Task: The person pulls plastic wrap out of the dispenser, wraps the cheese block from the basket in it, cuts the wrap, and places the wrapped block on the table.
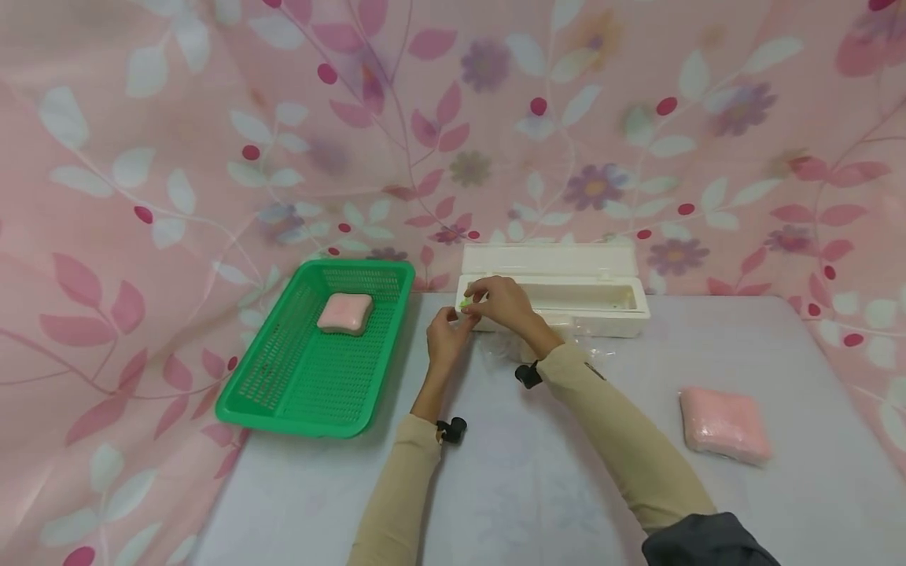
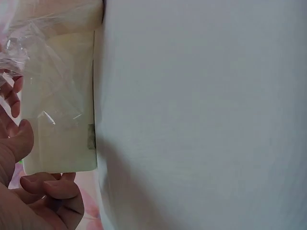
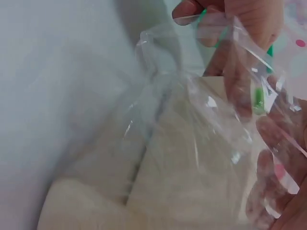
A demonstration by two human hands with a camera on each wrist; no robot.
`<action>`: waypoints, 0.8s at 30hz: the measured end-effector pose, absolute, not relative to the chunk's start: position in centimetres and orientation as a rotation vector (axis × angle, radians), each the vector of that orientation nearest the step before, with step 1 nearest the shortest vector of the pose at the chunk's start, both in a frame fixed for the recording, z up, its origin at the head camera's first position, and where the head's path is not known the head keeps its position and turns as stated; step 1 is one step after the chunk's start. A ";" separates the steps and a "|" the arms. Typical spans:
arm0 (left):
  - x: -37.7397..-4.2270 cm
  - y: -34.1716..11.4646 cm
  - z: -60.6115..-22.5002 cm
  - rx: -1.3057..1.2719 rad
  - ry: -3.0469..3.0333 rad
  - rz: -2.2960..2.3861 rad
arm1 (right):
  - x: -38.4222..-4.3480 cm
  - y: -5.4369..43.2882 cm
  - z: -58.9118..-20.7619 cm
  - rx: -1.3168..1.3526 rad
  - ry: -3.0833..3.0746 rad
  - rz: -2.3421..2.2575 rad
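A long white plastic box (image 1: 609,324), apparently a cling film dispenser, lies at the back of the table with its lid (image 1: 548,259) raised. Clear plastic film (image 1: 506,346) hangs crumpled over its front. My left hand (image 1: 448,339) holds the box's left end, thumb on the front side and fingers curled by the end face. Fingertips of my right hand (image 1: 504,303) pinch at a small light-green piece (image 1: 464,303) on that same end. Seen from the right wrist, the green piece (image 3: 259,99) shows through the film, between both hands.
A green plastic basket (image 1: 297,428) stands at the left, holding a pink-topped sponge-like block (image 1: 345,312). On the right lies a pink block in clear wrapping (image 1: 725,424). A floral curtain (image 1: 425,157) hangs behind the white-covered table (image 1: 510,479).
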State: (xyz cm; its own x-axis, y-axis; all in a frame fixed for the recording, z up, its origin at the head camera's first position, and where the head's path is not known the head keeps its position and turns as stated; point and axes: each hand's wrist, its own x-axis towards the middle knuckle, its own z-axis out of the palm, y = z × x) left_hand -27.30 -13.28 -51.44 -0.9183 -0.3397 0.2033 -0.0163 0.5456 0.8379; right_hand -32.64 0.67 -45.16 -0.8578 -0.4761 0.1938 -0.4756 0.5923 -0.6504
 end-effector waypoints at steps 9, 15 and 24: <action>-27.8 -13.7 -51.7 0.312 -2.449 -1.419 | -33.1 -0.2 -45.5 -0.730 2.773 -1.254; -28.0 -14.1 -52.0 0.301 -2.550 -1.301 | -33.2 0.0 -45.3 -0.693 2.789 -1.183; -28.2 -14.1 -51.9 0.309 -2.652 -1.160 | -33.6 1.6 -45.1 -0.689 2.739 -1.151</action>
State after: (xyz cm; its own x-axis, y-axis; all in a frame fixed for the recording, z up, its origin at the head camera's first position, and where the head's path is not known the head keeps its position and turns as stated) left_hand -28.18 -14.12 -51.88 -0.9513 -0.2817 0.1248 -0.0997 0.6646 0.7405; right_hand -33.63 1.56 -45.15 -0.8940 -0.4394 0.0875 -0.3701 0.6142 -0.6970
